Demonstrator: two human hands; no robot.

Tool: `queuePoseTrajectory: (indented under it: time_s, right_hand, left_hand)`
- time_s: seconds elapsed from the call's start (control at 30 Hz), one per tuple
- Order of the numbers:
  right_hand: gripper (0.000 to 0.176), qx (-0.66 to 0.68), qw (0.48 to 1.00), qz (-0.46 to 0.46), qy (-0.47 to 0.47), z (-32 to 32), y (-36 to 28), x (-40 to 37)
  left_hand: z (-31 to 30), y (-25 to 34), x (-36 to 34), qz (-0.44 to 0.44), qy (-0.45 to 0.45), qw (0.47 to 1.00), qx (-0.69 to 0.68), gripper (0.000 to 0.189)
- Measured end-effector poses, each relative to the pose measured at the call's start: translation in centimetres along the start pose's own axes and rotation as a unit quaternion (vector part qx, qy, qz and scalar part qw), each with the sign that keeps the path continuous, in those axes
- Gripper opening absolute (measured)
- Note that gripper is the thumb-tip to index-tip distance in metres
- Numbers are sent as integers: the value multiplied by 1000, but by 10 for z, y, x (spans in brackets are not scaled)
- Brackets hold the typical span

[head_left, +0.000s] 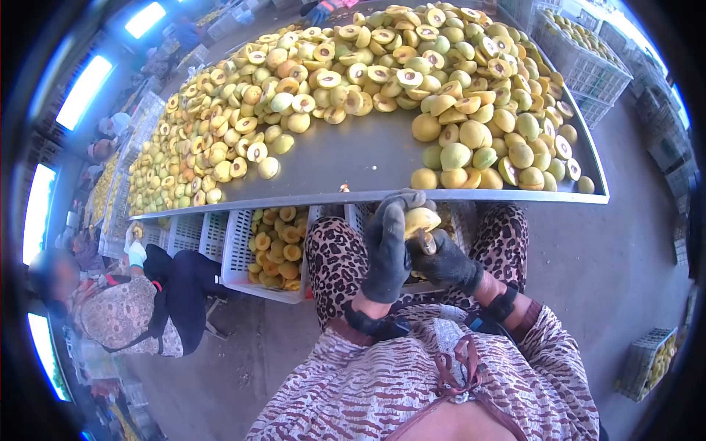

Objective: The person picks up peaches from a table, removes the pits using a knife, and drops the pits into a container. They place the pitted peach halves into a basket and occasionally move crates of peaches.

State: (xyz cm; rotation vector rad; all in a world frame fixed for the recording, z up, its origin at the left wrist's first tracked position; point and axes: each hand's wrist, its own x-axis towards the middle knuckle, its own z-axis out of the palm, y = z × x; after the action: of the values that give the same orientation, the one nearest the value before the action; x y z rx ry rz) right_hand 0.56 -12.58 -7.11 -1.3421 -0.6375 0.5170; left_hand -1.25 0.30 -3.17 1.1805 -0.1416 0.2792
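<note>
At the near edge of the metal table (353, 151), my left hand (388, 246), in a dark glove, is wrapped round a yellow fruit half (421, 220). My right hand (445, 261), gloved too, is closed on a small tool (426, 242) with a wooden-looking handle, its tip against the fruit. The tool's working end is hidden. Halved fruits (338, 77) with brown pits or cavities are heaped over the table, and more lie at its right side.
A white crate (229, 257) of pitted halves stands below the table at left. A co-worker (132, 312) sits further left. Stacked crates (588, 81) stand at the upper right, another crate (647, 364) at the lower right. Two gloved hands of another person show at the top.
</note>
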Motion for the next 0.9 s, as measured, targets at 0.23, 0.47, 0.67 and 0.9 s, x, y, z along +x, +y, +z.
queuePoseTrajectory:
  time_s: [0.23, 0.47, 0.67, 0.9]
  right_hand:
    - [32, -63, 976, -167, 128, 1, 16, 13]
    - [42, 4, 994, -100, -45, -11, 11, -5]
    - [22, -145, 971, -152, -111, 14, -23, 16]
    - [17, -531, 824, 137, -140, -28, 16, 2]
  left_hand:
    - [30, 24, 19, 7, -15, 998, 68, 51]
    - [31, 30, 17, -99, -96, 990, -26, 53]
    - [-10, 60, 7, -82, -17, 986, -141, 58]
    - [-185, 73, 34, 238, 159, 558, 779, 34]
